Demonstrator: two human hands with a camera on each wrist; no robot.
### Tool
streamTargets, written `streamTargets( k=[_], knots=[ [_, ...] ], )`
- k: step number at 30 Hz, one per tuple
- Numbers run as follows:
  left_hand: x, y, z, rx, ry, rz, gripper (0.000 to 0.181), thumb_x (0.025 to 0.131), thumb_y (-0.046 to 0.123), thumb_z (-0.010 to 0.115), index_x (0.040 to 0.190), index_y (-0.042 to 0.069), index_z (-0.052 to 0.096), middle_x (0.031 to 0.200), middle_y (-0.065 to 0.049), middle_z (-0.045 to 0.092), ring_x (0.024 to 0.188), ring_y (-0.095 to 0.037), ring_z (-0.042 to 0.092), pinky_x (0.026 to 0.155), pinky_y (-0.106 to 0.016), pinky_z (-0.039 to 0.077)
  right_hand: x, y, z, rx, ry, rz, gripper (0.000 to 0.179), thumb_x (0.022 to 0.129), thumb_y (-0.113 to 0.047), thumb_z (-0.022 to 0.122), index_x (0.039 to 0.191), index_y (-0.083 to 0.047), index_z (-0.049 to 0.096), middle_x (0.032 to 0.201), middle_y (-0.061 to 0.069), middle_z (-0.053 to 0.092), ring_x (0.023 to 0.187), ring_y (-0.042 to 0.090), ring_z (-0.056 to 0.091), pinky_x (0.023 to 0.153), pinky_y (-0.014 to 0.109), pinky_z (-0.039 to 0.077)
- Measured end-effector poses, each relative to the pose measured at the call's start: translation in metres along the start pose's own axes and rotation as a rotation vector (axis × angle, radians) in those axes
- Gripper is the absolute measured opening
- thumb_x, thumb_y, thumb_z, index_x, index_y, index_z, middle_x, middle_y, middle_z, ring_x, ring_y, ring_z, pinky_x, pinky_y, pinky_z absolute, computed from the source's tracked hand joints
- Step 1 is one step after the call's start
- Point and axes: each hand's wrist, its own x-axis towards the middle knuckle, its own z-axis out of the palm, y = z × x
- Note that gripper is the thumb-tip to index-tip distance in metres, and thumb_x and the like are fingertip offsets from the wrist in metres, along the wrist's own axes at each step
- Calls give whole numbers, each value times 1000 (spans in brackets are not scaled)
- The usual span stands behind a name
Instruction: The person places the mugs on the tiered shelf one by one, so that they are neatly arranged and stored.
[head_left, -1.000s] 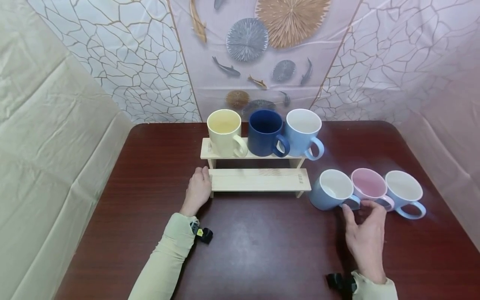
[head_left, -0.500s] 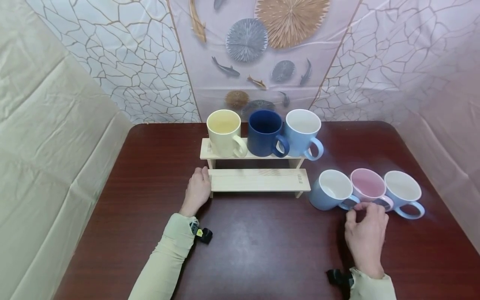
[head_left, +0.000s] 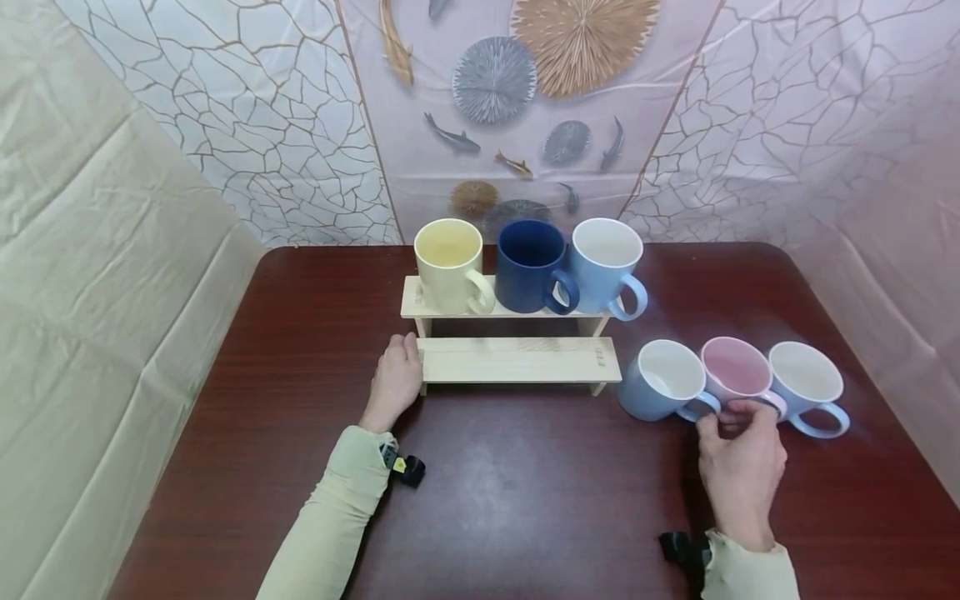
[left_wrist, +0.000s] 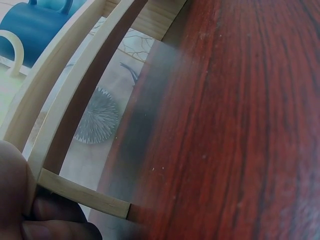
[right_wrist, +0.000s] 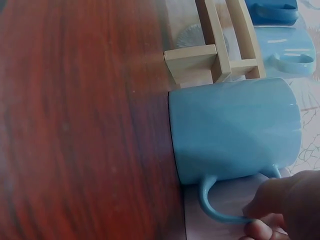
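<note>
My left hand (head_left: 395,379) grips the left end of a two-tier wooden rack (head_left: 517,360) at its lower board, thumb on one side and fingers curled beneath in the left wrist view. At the right, my right hand (head_left: 742,471) pinches the handle of the nearest light blue mug (right_wrist: 232,132) between thumb and fingers. That mug stands upright on the table, close to the rack's right end. A pink mug (head_left: 735,367) touches it on the right, its handle partly behind my fingers. Beyond stands another light blue mug (head_left: 807,375), also upright.
On the rack's upper tier stand a yellow mug (head_left: 448,271), a dark blue mug (head_left: 529,271) and a light blue mug (head_left: 606,258). The dark red-brown table (head_left: 510,500) ends at a patterned cloth backdrop (head_left: 300,125) behind. Pale cloth walls flank both sides.
My right hand's thumb and fingers have drawn together at the nearest mug's handle, and the hand has shifted slightly right. My left hand, the rack and the mugs stay in place.
</note>
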Motion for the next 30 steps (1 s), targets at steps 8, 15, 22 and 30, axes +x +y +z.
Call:
streamTargets(
  k=[8, 15, 22, 30],
  knots=[
    [-1, 1, 1, -6, -11, 2, 42, 106, 36, 27, 100, 3, 52, 84, -16, 56, 89, -37, 61, 72, -52, 46, -11, 0, -9, 7, -126, -127, 20, 83, -3, 66, 99, 9, 64, 100, 24, 54, 99, 44, 46, 82, 51, 33],
    [-1, 2, -1, -3, 4, 7, 42, 107, 35, 27, 101, 2, 52, 86, -17, 58, 92, -39, 61, 74, -54, 46, -18, -1, -14, 211, -371, -4, 29, 99, -29, 57, 102, -1, 65, 91, -1, 64, 87, 8, 53, 77, 15, 35],
    [-1, 2, 0, -5, -16, 3, 42, 106, 35, 27, 105, 2, 52, 88, -17, 59, 94, -39, 62, 74, -54, 46, -23, -3, -7, 564, -434, 112, 37, 105, -20, 45, 95, 14, 56, 77, -2, 58, 76, 7, 54, 75, 15, 39],
    [-1, 2, -1, -5, -10, -8, 42, 106, 35, 27, 106, 2, 53, 90, -17, 60, 94, -39, 61, 74, -54, 46, -33, -26, -7, 571, -206, 88, 33, 105, -14, 43, 87, 12, 52, 73, -3, 52, 76, 10, 48, 73, 17, 36]
  ],
)
